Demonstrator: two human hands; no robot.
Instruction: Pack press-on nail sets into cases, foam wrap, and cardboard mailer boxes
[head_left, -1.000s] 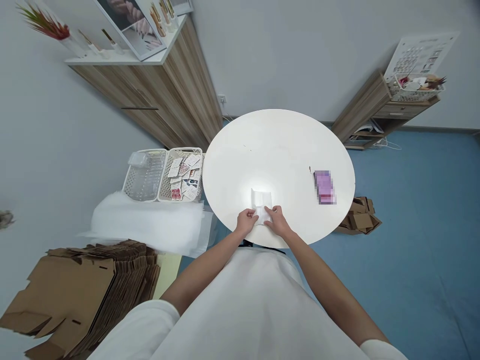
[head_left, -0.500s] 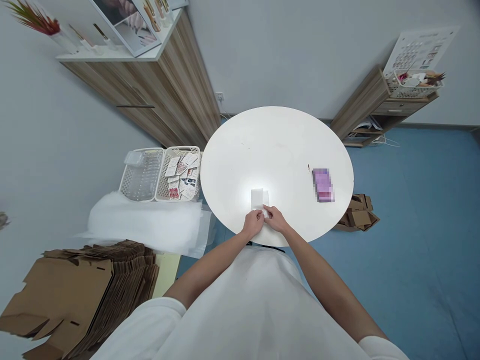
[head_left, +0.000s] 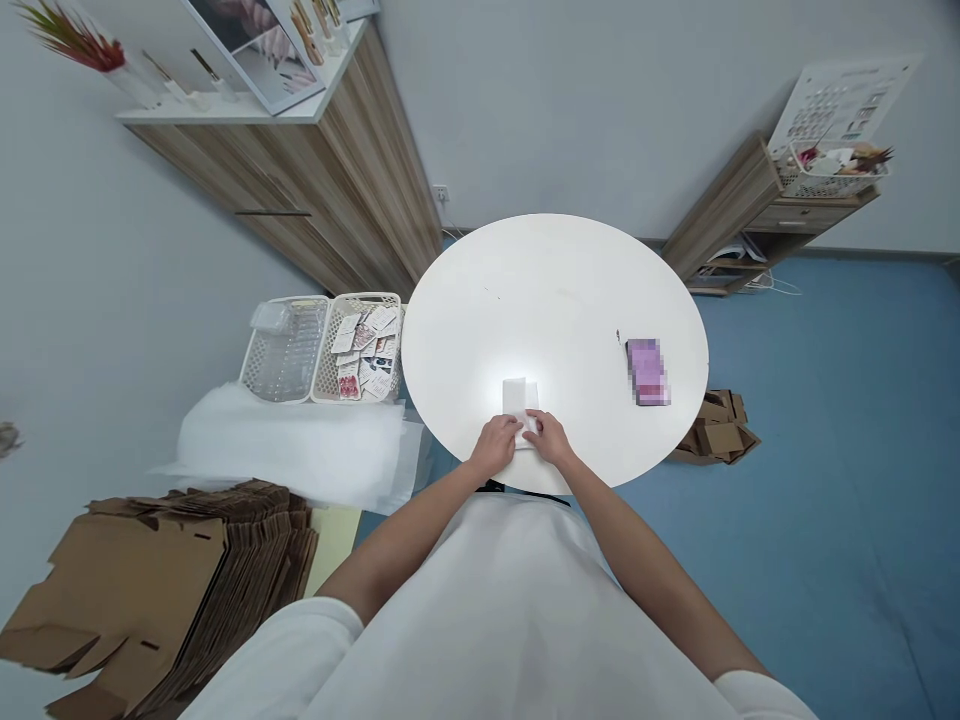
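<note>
A small white folded packet point(head_left: 514, 393), which looks like thin foam wrap, lies flat near the front edge of the round white table point(head_left: 555, 290). My left hand point(head_left: 496, 446) holds its near left side, fingers closed together on the wrap. From the right, my right hand point(head_left: 550, 438) grips the near right part, with its index finger lying across the top and the thumb below. Whatever is inside the wrap is hidden. Further right on the table rests a blurred purple item point(head_left: 647, 372).
Left of the table stand a basket of printed cards point(head_left: 365, 345) and a basket of clear plastic pieces point(head_left: 289, 340). White foam sheets point(head_left: 292, 440) and stacked flat cardboard boxes point(head_left: 172, 590) lie nearer. More cardboard point(head_left: 721, 430) is on the floor at right.
My left hand has shifted slightly left and apart from the right hand, leaving its pinch at the near edge for the packet's left side. The right hand has hardly moved.
</note>
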